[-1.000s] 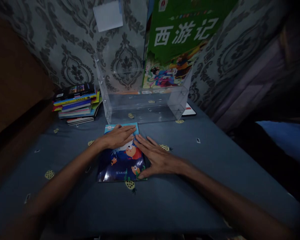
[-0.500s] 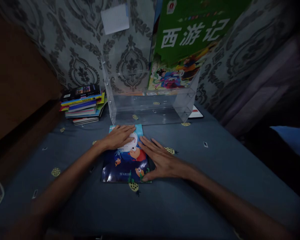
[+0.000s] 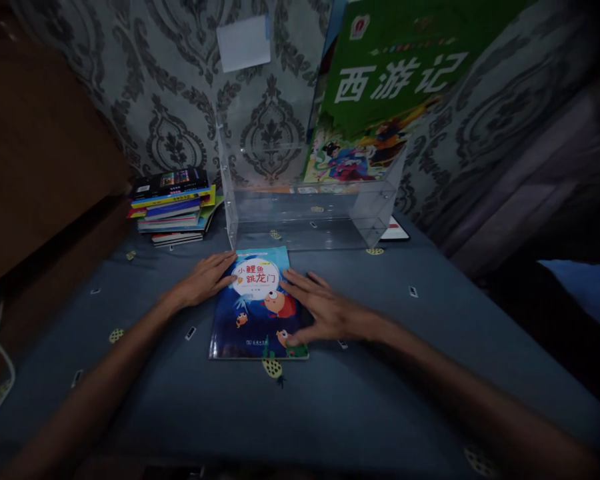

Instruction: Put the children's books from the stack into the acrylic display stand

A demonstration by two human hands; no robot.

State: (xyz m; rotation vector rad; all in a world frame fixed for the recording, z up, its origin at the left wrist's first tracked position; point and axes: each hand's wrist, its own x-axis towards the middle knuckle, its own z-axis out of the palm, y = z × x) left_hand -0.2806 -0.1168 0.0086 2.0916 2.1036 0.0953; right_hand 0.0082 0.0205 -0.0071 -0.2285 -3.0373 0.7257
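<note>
Left hand (image 3: 204,280) is flat and loose, fingertips on the blue book (image 3: 250,327) just right of it. Right hand (image 3: 326,312) is fanned pretty wide, also loose, thumb on the book.

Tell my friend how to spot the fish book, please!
Look at the blue-grey tabletop, then the clear stand at its back. In front of it, the fish book lies flat between the left hand and the right hand. Unlike the green book, its cover is blue with big-eyed orange fish.
</note>
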